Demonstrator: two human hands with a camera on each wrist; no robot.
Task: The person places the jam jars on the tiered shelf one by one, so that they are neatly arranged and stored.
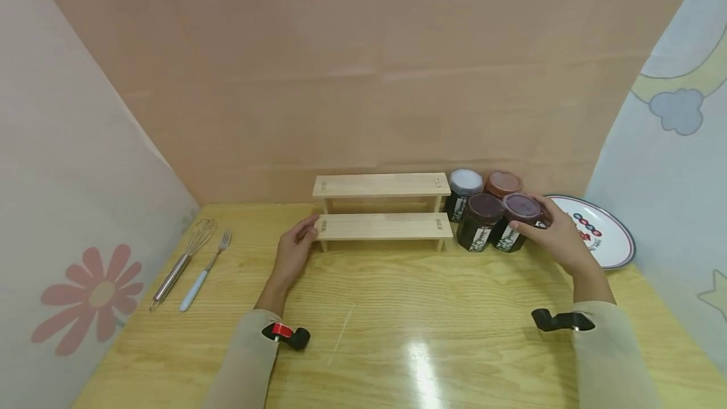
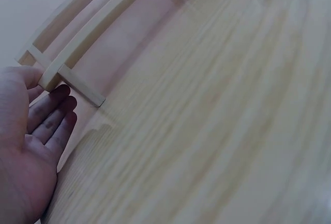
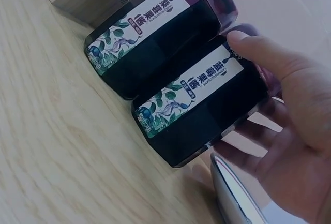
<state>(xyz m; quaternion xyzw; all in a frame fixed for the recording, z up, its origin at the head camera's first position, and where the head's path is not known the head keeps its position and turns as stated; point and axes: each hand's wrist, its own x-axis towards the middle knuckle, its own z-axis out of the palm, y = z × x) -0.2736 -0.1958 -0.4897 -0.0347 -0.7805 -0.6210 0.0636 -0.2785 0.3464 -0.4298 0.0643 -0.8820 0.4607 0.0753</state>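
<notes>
A two-tier wooden rack (image 1: 383, 226) stands against the back wall. At its lower left end is my left hand (image 1: 295, 242), the thumb and fingers holding the end of the board (image 2: 57, 74). My right hand (image 1: 559, 235) grips a dark jam jar (image 1: 518, 214) with a purple lid, the thumb on the near side and the fingers round the far right side. Beside it stands another dark jam jar (image 3: 150, 32). Behind these two are a jar with a white lid (image 1: 466, 185) and one with a reddish-brown lid (image 1: 502, 183). The held jar's base appears upright at table level.
Right of the jars, a white oval plate (image 1: 610, 248) with a dark rim lies partly behind my right hand. On the left side of the table (image 1: 363, 346) are a whisk (image 1: 178, 273) and a fork (image 1: 201, 279) with a light blue handle. Walls rise at the back and both sides.
</notes>
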